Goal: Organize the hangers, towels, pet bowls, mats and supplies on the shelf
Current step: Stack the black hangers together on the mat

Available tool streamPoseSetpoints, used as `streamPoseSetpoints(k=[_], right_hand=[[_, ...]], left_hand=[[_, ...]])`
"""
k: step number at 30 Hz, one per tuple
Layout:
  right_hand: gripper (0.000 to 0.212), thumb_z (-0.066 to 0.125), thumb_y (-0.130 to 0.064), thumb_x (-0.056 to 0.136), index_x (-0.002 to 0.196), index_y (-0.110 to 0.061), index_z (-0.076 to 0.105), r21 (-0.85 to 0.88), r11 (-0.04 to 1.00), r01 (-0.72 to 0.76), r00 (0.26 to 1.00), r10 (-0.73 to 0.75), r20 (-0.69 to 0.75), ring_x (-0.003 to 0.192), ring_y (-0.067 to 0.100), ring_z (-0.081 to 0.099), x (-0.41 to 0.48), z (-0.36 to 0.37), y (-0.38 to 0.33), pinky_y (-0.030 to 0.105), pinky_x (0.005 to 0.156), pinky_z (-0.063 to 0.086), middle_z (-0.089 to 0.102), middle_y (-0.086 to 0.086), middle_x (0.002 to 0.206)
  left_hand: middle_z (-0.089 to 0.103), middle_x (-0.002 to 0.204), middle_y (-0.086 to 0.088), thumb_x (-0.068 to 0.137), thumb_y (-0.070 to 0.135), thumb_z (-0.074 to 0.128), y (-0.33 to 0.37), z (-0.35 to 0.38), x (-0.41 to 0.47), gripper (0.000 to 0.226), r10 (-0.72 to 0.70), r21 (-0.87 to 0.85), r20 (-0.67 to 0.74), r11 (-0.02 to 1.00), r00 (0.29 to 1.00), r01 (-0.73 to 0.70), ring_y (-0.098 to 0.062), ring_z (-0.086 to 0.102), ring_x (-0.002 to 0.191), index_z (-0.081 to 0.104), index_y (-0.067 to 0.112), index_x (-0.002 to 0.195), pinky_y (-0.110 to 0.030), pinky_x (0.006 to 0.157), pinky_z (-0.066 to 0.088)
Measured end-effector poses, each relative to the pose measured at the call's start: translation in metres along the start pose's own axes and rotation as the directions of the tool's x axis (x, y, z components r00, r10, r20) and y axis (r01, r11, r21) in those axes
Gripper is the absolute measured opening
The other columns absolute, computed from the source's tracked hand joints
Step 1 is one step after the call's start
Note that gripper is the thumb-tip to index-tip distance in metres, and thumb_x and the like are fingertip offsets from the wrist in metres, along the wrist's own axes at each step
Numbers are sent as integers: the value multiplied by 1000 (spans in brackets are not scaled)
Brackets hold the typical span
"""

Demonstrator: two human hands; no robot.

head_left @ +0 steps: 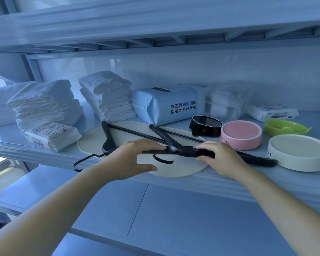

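Two black hangers lie across a cream oval mat [92, 143] at the shelf's front. My left hand [131, 159] and my right hand [220, 159] both grip the nearer black hanger [185, 151] at its middle, its hook curling down between them. The second hanger [107, 141] lies left of it, its hook over the shelf edge. White towel stacks [42, 102] [109, 95] stand at the back left. Pet bowls sit right: black [205, 124], pink [241, 133], green [284, 126], cream [299, 152].
A blue pad pack [166, 104] and a clear bag [227, 100] stand at the back. White wipe packs lie at the left front [52, 135] and far right [272, 111]. The shelf's front edge [229, 183] runs below my hands; another shelf lies underneath.
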State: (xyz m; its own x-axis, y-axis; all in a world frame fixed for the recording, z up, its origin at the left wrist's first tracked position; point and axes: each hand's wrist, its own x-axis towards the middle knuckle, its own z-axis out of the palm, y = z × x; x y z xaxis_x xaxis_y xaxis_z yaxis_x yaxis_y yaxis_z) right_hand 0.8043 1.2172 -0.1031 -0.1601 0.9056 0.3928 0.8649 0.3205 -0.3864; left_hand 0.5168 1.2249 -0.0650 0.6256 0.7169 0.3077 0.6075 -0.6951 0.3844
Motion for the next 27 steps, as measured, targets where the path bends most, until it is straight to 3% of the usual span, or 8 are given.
streamPoseSetpoints(k=[4, 6, 8, 13, 16, 22, 27], right_hand=[[32, 70, -28, 83, 114, -23, 67, 79, 997, -2, 1000, 0, 24, 102, 2, 55, -2, -2, -2, 6, 82, 35, 63, -15, 112], [33, 71, -28, 81, 114, -25, 67, 109, 994, 2, 1000, -5, 28, 100, 2, 56, -4, -2, -4, 8, 85, 38, 63, -16, 109], [33, 72, -26, 81, 113, -27, 67, 129, 992, 10, 1000, -12, 17, 99, 1, 57, -5, -3, -6, 13, 88, 40, 63, -18, 107], [32, 73, -21, 79, 110, -28, 69, 186, 981, 52, 998, -46, -35, 97, -8, 57, -1, -11, -21, 6, 84, 37, 64, -21, 104], [32, 75, -17, 77, 107, -25, 71, 217, 970, 107, 993, -92, -80, 95, -7, 58, 9, -14, -37, 3, 82, 36, 66, -19, 101], [34, 77, -19, 74, 107, -25, 71, 224, 961, 163, 986, -153, -59, 95, -5, 58, 40, 5, -72, 9, 87, 40, 64, -23, 99], [32, 77, -26, 74, 106, -31, 71, 215, 962, 168, 985, -172, -2, 95, -6, 57, 66, 34, -104, 10, 87, 39, 64, -25, 98]], left_hand=[[52, 127, 21, 80, 30, 71, -7, 0, 7, 50, -20, -40, 7, 999, 1000, 21, 2, 47, 117, 52, 43, 125, -22, 101, 37], [52, 129, 15, 82, 29, 69, -10, -3, 10, 49, -27, -52, 20, 998, 999, 28, -3, 48, 118, 52, 40, 126, -27, 103, 38], [51, 130, 15, 83, 26, 68, -10, -7, 13, 49, -7, -42, 28, 999, 1000, 8, -3, 47, 118, 51, 40, 126, -26, 102, 37], [49, 130, 13, 86, 13, 63, -18, -16, 22, 49, -4, -47, 16, 999, 1000, 5, -4, 44, 116, 51, 33, 129, -22, 98, 34], [52, 128, 17, 84, 14, 64, -41, -28, 23, 49, -17, -15, -29, 1000, 999, 16, 0, 47, 114, 51, 41, 123, -24, 97, 41], [53, 124, 21, 87, 14, 61, -90, -72, -2, 45, -109, 26, -112, 993, 988, 112, -16, 57, 105, 55, 45, 119, -34, 94, 46], [51, 123, 22, 89, 16, 60, -122, -90, -26, 46, -127, 52, -58, 990, 990, 130, -5, 48, 116, 51, 44, 124, -24, 97, 40]])
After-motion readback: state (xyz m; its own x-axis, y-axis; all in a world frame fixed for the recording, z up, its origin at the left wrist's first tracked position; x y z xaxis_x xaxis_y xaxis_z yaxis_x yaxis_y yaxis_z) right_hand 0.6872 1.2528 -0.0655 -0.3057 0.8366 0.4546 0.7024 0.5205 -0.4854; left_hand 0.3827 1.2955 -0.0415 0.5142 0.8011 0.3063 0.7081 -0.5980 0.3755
